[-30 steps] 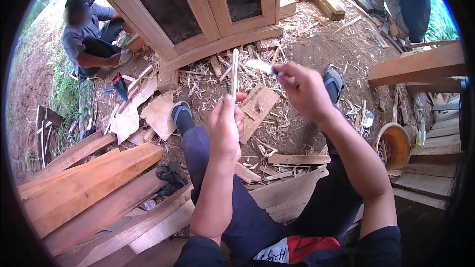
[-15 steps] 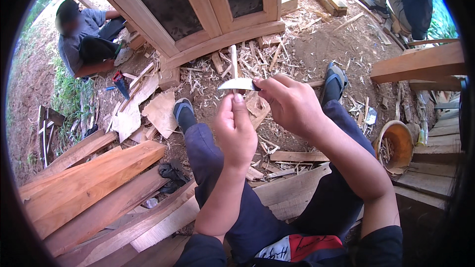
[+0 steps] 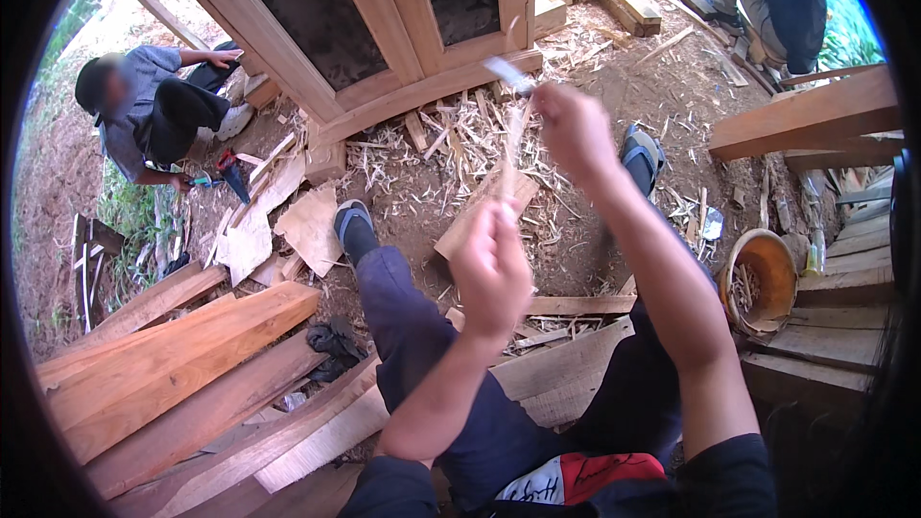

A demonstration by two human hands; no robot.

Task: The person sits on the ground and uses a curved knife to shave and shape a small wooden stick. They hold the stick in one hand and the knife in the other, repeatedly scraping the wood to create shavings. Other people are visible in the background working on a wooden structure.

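Observation:
A thin, pale wooden stick (image 3: 515,149) points away from me, its lower end pinched in the closed fingers of my left hand (image 3: 492,269). My right hand (image 3: 576,134) is closed round the handle of a knife (image 3: 508,75). The knife's short bright blade is smeared by motion and lies beyond the far end of the stick. Both hands are held over the ground between my knees. Below the stick, a flat wooden block (image 3: 486,211) rests among wood shavings (image 3: 460,139).
A wooden panelled frame (image 3: 422,77) stands ahead. Thick boards (image 3: 182,355) lie at my left. An orange bucket (image 3: 763,278) lies tipped at my right, near a beam (image 3: 806,120). One person (image 3: 158,101) sits at the left; another (image 3: 767,0) is at the far right.
My right hand has moved the knife up and away along the stick. My left hand has come lower and to the right. The person at the left now reaches toward a red and dark tool.

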